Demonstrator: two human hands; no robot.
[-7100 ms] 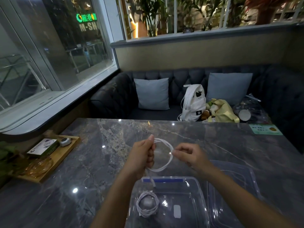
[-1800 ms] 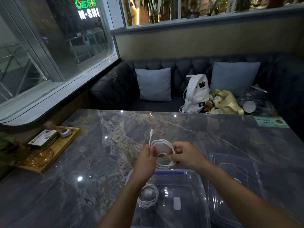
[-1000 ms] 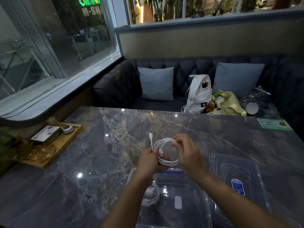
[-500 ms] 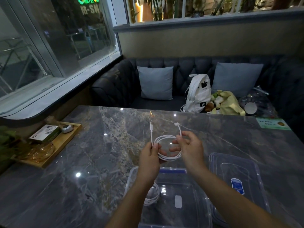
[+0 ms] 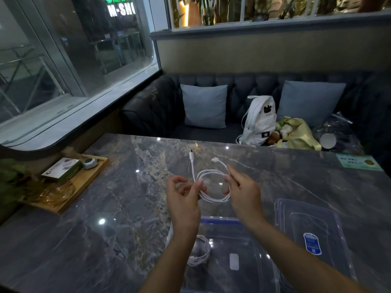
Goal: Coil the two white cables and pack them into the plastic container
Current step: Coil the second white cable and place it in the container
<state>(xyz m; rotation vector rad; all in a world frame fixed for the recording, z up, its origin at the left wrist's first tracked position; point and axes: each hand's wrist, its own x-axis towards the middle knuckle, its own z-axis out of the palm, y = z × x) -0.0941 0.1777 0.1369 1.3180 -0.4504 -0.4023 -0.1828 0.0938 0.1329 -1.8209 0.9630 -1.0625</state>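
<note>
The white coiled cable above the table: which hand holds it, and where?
Left hand pinches the white coiled cable at its left side; right hand at its right.

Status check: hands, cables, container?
Both hands, left and right, pinch second cable coil above table. First coil inside open container. Lid alongside, nothing blocking.

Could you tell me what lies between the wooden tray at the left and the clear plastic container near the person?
In the head view, only bare marble table separates the wooden tray from the plastic container. The left hand hovers near the container's end.
</note>
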